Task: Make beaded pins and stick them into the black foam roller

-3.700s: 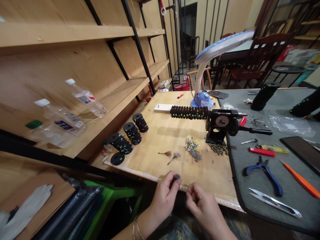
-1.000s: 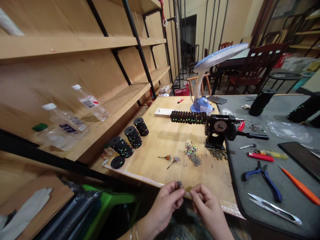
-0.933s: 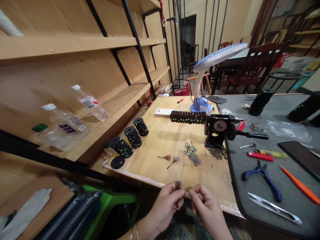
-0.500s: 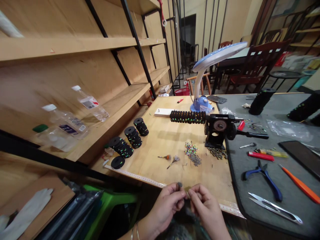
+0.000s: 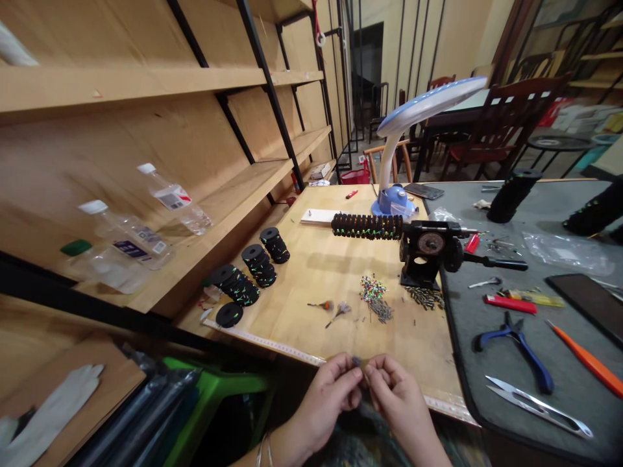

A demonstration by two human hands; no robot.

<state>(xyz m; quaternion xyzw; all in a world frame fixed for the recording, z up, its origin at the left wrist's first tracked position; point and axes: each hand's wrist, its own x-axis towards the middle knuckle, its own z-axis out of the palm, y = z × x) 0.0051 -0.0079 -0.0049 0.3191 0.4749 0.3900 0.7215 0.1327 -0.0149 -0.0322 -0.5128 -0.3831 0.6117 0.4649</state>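
The person's left hand and right hand were close together at the near edge of the worktop, well in front of the crank machine. The left grip was almost closed, and its thumb and finger pinched a small dark piece, which was between the two hands. The right grip was curled and nearly closed, just beside this piece, but it could not be told if it had hold of the piece too. The piece was too small to say what it was.

On the side of the crank machine toward the hands lay a colored pile of small bright pieces, and a brass-colored pile lay just beside the machine's foot. A black roll on the machine's shaft was already set with bright pieces along its length. Far to the left of the machine stood three stacks of black discs, and these also carried bright pieces. One plain black disc lay near them, with no bright pieces that could be seen. So a good part looked done, while the loose piles remained on the worktop.
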